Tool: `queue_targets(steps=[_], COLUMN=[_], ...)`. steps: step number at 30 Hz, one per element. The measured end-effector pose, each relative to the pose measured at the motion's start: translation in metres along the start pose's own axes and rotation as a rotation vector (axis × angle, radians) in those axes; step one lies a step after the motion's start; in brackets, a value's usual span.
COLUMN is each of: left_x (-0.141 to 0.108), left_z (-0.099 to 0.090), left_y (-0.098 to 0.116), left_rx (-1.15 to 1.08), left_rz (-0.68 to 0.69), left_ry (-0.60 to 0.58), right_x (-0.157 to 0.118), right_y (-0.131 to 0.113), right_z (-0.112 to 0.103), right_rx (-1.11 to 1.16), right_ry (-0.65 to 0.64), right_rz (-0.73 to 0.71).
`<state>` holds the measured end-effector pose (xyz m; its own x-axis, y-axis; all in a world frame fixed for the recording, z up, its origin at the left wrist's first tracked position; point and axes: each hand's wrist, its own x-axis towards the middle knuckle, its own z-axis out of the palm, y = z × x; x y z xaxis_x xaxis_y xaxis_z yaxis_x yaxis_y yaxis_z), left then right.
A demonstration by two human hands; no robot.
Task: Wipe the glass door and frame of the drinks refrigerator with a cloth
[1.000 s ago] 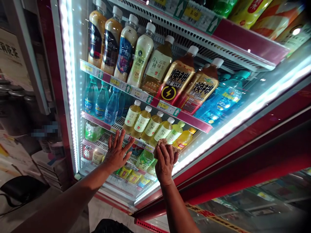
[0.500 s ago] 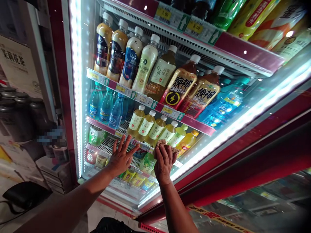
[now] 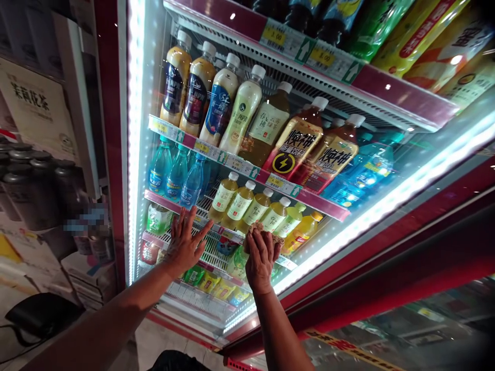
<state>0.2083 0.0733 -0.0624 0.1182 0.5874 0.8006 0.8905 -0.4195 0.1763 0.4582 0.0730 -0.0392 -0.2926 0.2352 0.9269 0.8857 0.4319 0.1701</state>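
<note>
My right hand (image 3: 261,260) is closed on a bunched brown cloth (image 3: 278,239), pressed toward the glass front of a lit drinks fridge, before the small tea bottles (image 3: 256,211). Most of the cloth lies under my palm and fingers. To its left, my left hand (image 3: 185,246) is open with fingers spread, holding nothing. It is level with the shelf edge below the blue water bottles (image 3: 192,180); whether its palm touches the glass I cannot tell.
Larger bottled drinks (image 3: 266,123) fill the shelf above, behind a price-tag rail (image 3: 235,164). A bright light strip (image 3: 136,129) runs up the fridge's left side. Dark canisters (image 3: 29,190) stand on the left, above a black object (image 3: 42,314). A red frame (image 3: 386,273) borders the right.
The fridge sits a little farther right and lower in view. My left hand has shifted left across the front. My right hand still grips the cloth, slightly farther left against the bottles.
</note>
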Motion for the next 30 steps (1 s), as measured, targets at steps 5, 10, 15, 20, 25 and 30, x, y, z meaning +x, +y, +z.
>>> queue_targets(steps=[5,10,15,20,25,30], left_x=[-0.004,-0.005,-0.009,-0.012,-0.014,-0.013], left_z=[0.006,0.007,0.007,0.006,-0.002,-0.011], left_y=[-0.006,-0.008,-0.014,-0.022,-0.029,-0.036], left_rx=[-0.027,-0.016,0.004,0.006,0.025,0.02], left_rz=[-0.005,0.01,0.044,0.048,0.102,0.125], left_ry=[-0.053,-0.059,-0.07,-0.085,-0.124,-0.123], right_x=[0.013,0.0,0.015,0.03,0.009,0.027], right_y=[-0.001,-0.016,-0.019,-0.024,-0.041,-0.04], right_z=[0.006,0.012,0.013,0.02,0.028,0.029], right_rx=[-0.033,-0.006,0.015,0.002,0.031,0.04], right_ry=[0.082,0.012,0.002,0.061,-0.066,-0.024], right_rz=[0.059,0.027,0.004,0.041,-0.021,-0.017])
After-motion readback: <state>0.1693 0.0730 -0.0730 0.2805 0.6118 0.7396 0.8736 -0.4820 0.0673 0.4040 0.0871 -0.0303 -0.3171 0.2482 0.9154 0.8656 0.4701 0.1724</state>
